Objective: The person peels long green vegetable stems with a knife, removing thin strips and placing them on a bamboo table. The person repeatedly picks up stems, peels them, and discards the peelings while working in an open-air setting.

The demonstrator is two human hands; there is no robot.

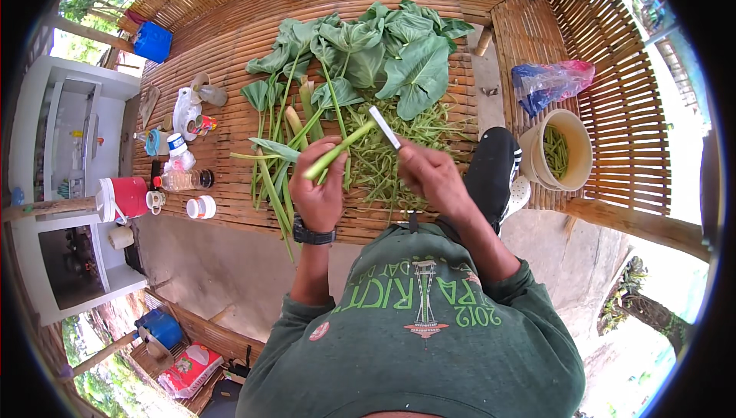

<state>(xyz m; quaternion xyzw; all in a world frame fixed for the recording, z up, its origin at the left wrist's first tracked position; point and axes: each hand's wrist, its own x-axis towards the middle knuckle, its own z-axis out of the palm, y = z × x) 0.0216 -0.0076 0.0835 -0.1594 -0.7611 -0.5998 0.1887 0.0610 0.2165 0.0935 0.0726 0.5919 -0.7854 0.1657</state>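
Observation:
My left hand (318,197) is closed around a thick green stalk (335,159), which slants up and to the right. In my right hand (433,178) is a knife (385,126), its pale blade lying against or very near the stalk's upper end. Beneath both hands spreads a heap of thin green peelings (395,165) on the slatted bamboo table (222,42). Long uncut stalks (277,159) lie to the left, partly hidden by my left hand. Large green leaves (372,46), resembling taro, are piled beyond them.
At the right stands a whitish bucket (584,136) holding green cut pieces, with a blue and red plastic bag (553,84) behind it. Along the left are a bottle of brownish liquid (188,179), a white-lidded jar (201,207), cans and a red jug (130,197). My knee (491,169) borders the table's right side.

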